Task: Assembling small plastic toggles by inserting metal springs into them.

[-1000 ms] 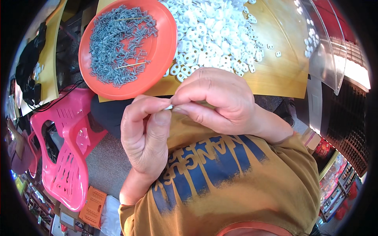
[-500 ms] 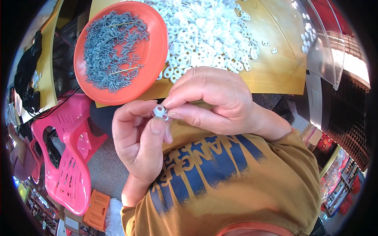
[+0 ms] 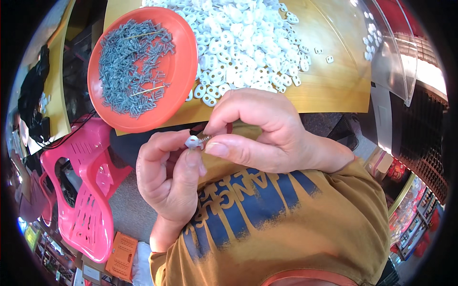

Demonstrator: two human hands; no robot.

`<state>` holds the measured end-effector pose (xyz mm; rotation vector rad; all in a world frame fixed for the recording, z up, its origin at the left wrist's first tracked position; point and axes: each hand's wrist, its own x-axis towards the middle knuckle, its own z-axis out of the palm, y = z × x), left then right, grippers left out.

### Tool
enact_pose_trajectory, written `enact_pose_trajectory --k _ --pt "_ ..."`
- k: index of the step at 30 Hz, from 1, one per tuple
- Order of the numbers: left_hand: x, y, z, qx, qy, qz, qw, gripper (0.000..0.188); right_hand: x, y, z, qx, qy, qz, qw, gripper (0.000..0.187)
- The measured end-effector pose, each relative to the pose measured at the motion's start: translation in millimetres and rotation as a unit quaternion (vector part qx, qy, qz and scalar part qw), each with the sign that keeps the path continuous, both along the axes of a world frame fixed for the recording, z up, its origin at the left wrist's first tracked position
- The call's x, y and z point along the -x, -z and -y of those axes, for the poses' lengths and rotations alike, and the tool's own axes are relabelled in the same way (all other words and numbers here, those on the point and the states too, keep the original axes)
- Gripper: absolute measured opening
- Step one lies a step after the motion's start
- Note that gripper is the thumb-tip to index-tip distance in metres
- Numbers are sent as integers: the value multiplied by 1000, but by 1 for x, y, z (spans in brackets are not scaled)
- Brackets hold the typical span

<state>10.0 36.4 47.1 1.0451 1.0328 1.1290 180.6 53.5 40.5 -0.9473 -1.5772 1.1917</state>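
Observation:
My left hand [image 3: 169, 174] pinches a small white plastic piece [image 3: 192, 141] with holes between thumb and forefinger, in front of my chest. A thin metal spring [image 3: 205, 138] sticks out of the piece toward the right. Around the spring's free end, the thumb and forefinger of my right hand [image 3: 262, 131] stand slightly parted, very close to it; whether they touch it is hard to make out. Beyond my hands, a red-orange plate [image 3: 174, 71] holds a heap of small springs [image 3: 119, 66] with two thin sticks. Beside it spreads a large pile of white plastic pieces [image 3: 234, 43].
The yellow-brown tabletop [image 3: 329, 90] carries the plate and the pile. At the right stands a clear plastic panel [image 3: 396, 57], with more white pieces near it. A pink plastic chair [image 3: 88, 190] is on the left, with an orange box [image 3: 121, 255] below it.
The white piece has turned in my left fingers, and the spring now shows between the hands. My right thumb and forefinger have moved apart. The plate sits slightly farther left in view.

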Motion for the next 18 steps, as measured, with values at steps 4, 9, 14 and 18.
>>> enact_pose_trajectory --k 4,9,14,18 --pt "-4 5 2 21 -29 -34 999 24 3 5 3 3 28 -2 1000 5" --pt "-9 3 1 89 -25 62 994 18 6 14 6 -21 55 -32 998 8" --pt "-16 4 -2 116 -8 60 991 17 -1 19 8 -36 78 -22 996 10" --pt "-22 5 -5 133 10 65 989 17 -15 18 9 -46 83 -9 995 12"
